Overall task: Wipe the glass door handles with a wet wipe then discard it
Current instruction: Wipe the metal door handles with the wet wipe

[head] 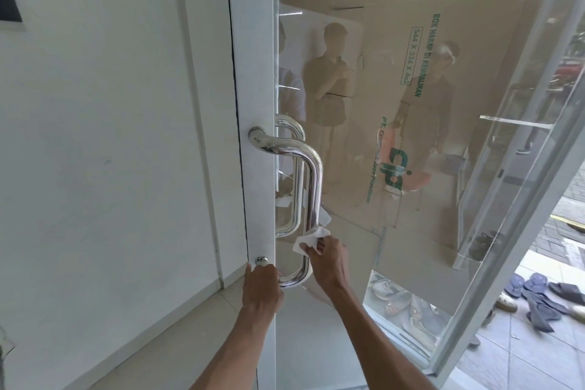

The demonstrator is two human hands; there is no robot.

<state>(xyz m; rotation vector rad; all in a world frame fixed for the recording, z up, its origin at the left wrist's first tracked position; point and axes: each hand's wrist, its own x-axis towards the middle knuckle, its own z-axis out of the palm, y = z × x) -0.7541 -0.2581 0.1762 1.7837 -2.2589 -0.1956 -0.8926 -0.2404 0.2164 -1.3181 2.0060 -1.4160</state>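
Right hand (pixel 329 258) pinches the wet wipe (pixel 308 239) closed against the lower shaft of the near chrome handle (pixel 311 187), mid-wipe. Left hand (pixel 262 286) wraps the handle's bottom bend at the door frame (pixel 256 73), steadying. Far-side handle (pixel 292 174) likely remains; discard not yet done.

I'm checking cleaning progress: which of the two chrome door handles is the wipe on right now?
The near handle, on the person's side of the glass; the right hand presses the wet wipe against its lower bar. The far handle sits untouched behind.

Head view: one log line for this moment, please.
right hand: wet wipe on near handle | left hand: steadying door edge
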